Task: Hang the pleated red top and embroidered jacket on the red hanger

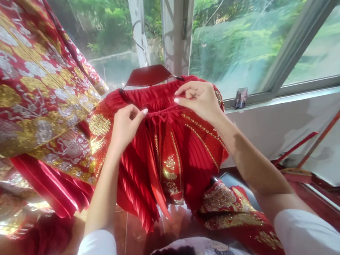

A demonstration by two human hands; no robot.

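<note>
- Our right hand point(199, 100) is at the top of a red pleated skirt point(170, 165), its thumb and forefinger pinched closed on the skirt's waistband point(156, 98).
- Our left hand point(125, 129) is just below and left of that band, its fingers point(140, 114) curled at a thin red tie point(158, 113). We cannot tell whether they grip it.
- The waistband runs crosswise between the hands, and the skirt's long axis drops from it toward the floor, so the cloth hangs straight ahead of us and the right hand is the nearer to the band.
- The skirt hangs from a red wooden hanger point(147, 76) on a metal hook point(138, 35), in front of the window.
- A red robe with gold embroidery point(17, 85) hangs to our left, close beside the skirt.
- More red and gold cloth point(227, 207) lies on the tile floor point(129, 243) below.
- An orange pole point(329, 128) leans at the right, and a small blurred object point(241, 98) sits on the windowsill point(288, 98).
</note>
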